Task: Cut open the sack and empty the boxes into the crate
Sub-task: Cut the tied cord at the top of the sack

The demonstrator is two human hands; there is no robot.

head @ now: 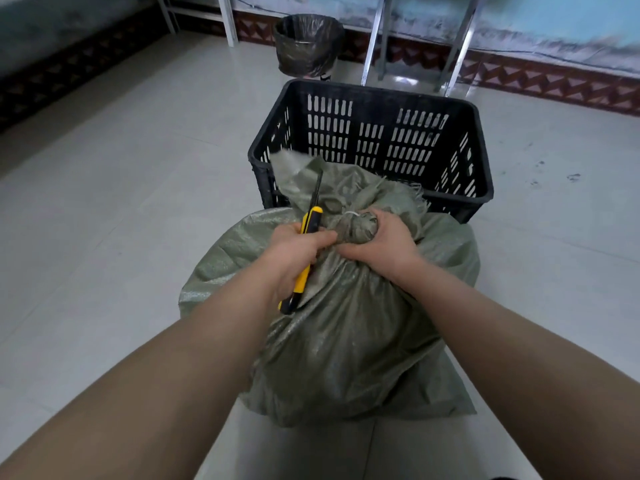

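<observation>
1. On the tiled floor [121, 202], just before the black crate [478, 188]: green woven sack [346, 341], full, neck bunched and tied with pale cord [353, 213].
2. Right hand [384, 240] clenched round the neck.
3. Left hand [294, 251] gripping a yellow utility knife [311, 216], blade out, pointing up beside the knot.
4. No cut visible; boxes unseen; crate seemingly empty. Cutting and emptying left.
5. Beyond the crate: lined bin [308, 43].

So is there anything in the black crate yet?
No, the black crate shows only bare slotted walls inside, and the green sack in front of it is tied shut at the neck.
</observation>
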